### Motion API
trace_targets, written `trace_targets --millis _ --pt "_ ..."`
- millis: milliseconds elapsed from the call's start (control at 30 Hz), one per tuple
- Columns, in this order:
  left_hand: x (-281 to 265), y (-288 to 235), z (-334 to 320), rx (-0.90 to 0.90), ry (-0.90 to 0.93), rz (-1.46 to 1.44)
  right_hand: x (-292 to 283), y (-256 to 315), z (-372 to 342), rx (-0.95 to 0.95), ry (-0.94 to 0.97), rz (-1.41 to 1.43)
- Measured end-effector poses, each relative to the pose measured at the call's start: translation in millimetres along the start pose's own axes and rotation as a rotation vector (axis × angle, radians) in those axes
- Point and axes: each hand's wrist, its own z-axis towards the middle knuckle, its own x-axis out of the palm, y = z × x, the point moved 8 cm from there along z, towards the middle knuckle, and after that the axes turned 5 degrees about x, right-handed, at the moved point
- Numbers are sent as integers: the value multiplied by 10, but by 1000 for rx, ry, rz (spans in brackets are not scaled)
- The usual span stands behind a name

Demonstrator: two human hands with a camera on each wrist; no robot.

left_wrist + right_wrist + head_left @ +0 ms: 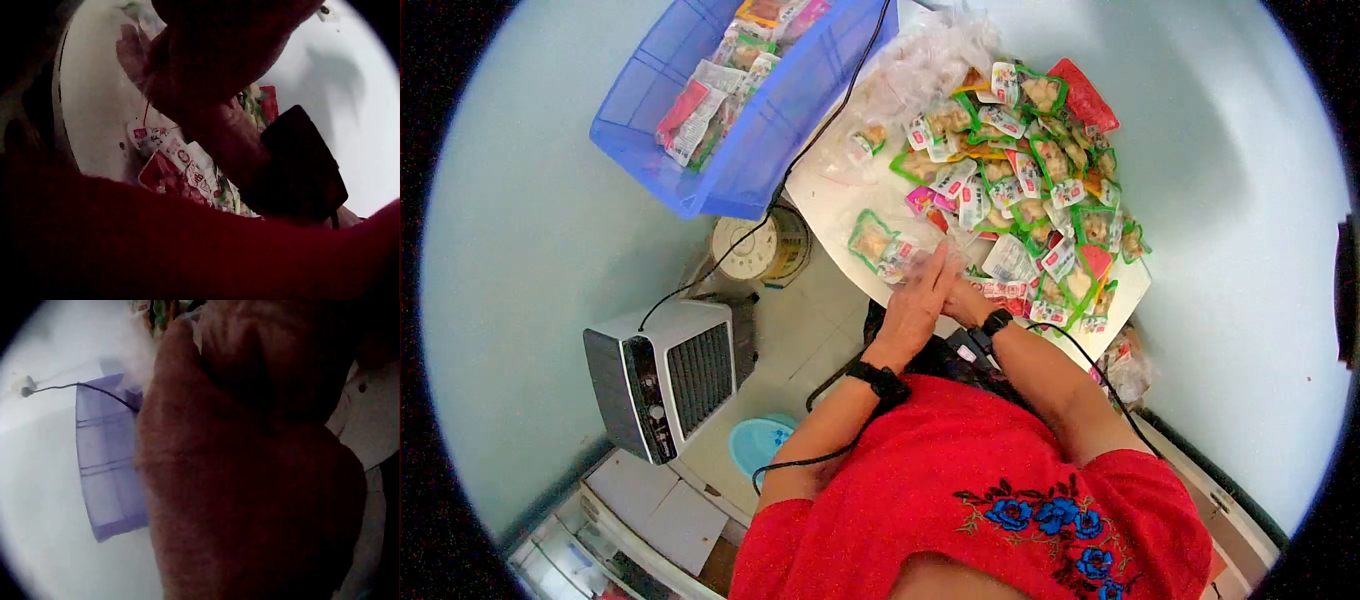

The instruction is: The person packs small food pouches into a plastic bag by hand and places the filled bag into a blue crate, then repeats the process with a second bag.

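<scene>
In the head view my left hand [912,308] overlaps my right hand [965,302] at the table's near edge. The left fingers point forward to a clear plastic bag [912,238]. A green-edged snack packet [873,238] lies inside the bag, left of the fingertips. In the left wrist view, clear plastic lies by the right hand's fingers [131,56]; the left hand [219,56] is a dark shape above. The right wrist view is mostly filled by the right hand [250,481]. I cannot tell whether either hand grips the bag, as the fingertips and thumbs are largely hidden.
Many snack packets [1040,190] are heaped on the white table [825,190], with crumpled clear bags [935,60] behind. A blue crate [740,150] holding packets stands at the left. On the floor are a bucket [745,248], a boxy fan unit [665,375] and a blue basin [750,445]. A black cable [825,130] crosses the crate.
</scene>
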Motion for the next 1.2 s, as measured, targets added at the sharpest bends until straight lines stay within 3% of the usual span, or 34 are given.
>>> trace_targets --millis 100,233,333,433,533,667,800,867,933,1000,1067,1200 --pt "-9 -9 -2 8 77 10 80 -248 97 141 -16 411" --pt "-22 -49 -37 40 57 -90 150 -340 175 176 -53 547" --pt "-20 -36 -47 42 55 -110 202 -357 195 177 -66 558" --pt "74 25 -83 -50 215 -127 217 -364 240 157 -75 554" --pt "92 51 -95 -91 206 -92 224 -378 279 124 -96 550" --pt "-5 46 -57 -21 25 -13 279 -386 323 87 -122 562" --pt "4 123 -60 -112 80 -7 319 -310 358 61 -160 573" --pt "30 140 -53 -187 181 -53 280 -225 307 133 -155 618" --pt "18 116 -66 -204 202 -46 320 -238 297 332 -68 712" --pt "6 96 -76 -159 142 7 398 -314 393 37 -69 521" --pt "-5 81 -94 -145 140 21 497 -312 415 -32 -78 506" --pt "-15 12 -111 -84 89 64 232 67 273 219 -101 514"
